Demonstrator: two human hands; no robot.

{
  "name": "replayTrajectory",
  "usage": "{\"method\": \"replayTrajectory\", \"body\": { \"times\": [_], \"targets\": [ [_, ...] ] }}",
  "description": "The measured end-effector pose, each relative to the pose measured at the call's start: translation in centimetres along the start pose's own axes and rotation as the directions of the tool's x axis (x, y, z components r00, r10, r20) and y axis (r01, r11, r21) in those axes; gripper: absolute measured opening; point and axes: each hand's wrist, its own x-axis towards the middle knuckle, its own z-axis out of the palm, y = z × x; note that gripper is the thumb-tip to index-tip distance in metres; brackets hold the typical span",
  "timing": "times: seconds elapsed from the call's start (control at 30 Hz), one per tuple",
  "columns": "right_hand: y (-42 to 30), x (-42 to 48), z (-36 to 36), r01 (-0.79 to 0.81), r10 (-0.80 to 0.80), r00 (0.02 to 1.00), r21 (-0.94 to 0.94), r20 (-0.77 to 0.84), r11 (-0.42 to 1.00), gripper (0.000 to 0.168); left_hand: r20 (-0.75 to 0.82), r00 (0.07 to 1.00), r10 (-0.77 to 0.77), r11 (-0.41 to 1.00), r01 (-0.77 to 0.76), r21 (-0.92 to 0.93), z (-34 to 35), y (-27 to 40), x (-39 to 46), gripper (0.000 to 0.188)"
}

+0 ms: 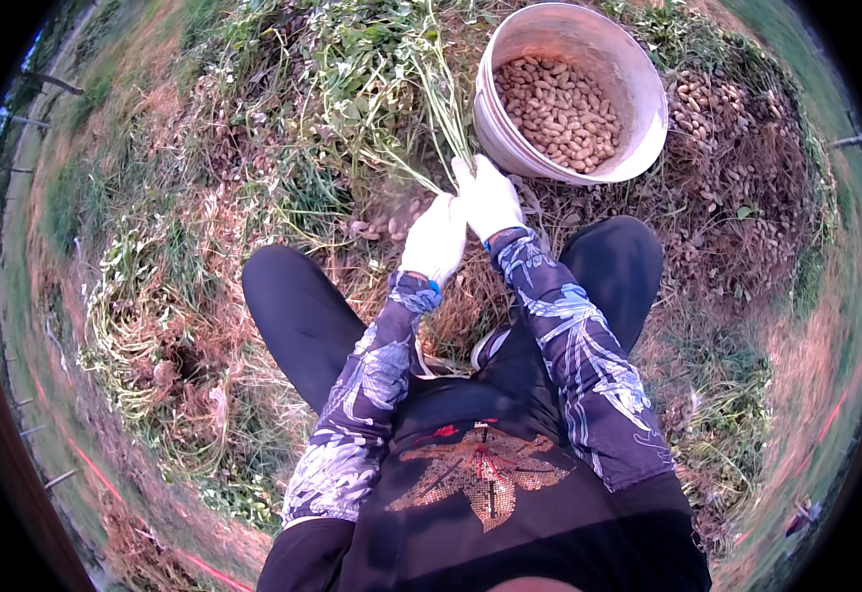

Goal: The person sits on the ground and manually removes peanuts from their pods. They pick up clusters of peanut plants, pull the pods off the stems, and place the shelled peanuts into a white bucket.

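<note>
My right hand (490, 198), in a white glove, is closed around a bundle of green peanut stems (447, 111) that stretches away from me. Touching it on the left is my left hand (437, 235), also gloved in white, with its fingers closed where the lower stems meet it. The fingertips and the plants' root ends are partly hidden. Blurred peanut pods (386, 223) show just left of my left hand. Beyond my right hand, a white plastic bucket (492, 140) leans towards me, with many shelled-on peanuts (560, 111) inside.
A heap of uprooted peanut plants with pods (727, 177) lies right of the bucket. Leafy vines (357, 66) pile up ahead, and pulled stalks (157, 348) lie at left. My bent knees (612, 251) flank the work spot. A red line (98, 473) runs along the ground at lower left.
</note>
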Motion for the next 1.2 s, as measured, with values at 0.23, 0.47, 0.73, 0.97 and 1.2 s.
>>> {"method": "replayTrajectory", "body": {
  "times": [0.23, 0.47, 0.73, 0.97, 1.2],
  "targets": [
    [-1.9, -0.7, 0.1, -0.13, 0.14, 0.99, 0.227, -0.029, 0.965, 0.061, 0.095, 0.992, -0.084, 0.871, 0.027, 0.491, -1.2, 1.2, -0.3, 0.031],
    [1.4, 1.7, -0.1, -0.177, 0.181, 0.983, 0.247, 0.006, 0.953, 0.061, -0.013, 0.985, 0.173, 0.943, -0.162, 0.292, -4.6, 7.7, -0.9, 0.023],
    [4.6, 1.0, 4.2, 0.141, -0.139, 0.99, 0.347, -0.032, 0.927, 0.045, -0.028, 0.967, 0.253, 0.966, -0.251, 0.057, -4.1, 18.2, 11.3, 0.044],
    [1.0, 0.5, 0.3, -0.366, 0.319, 0.918, 0.81, 0.235, 0.457, 0.043, -0.065, 0.997, -0.028, 0.988, 0.018, -0.155, -7.7, 9.6, 8.4, 0.033],
    [-0.1, 0.1, 0.3, -0.315, 0.246, 0.943, 0.845, 0.225, 0.433, 0.044, -0.017, 0.978, 0.209, 0.955, -0.2, 0.218, -4.7, 3.4, -0.9, 0.039]
  ]
}}
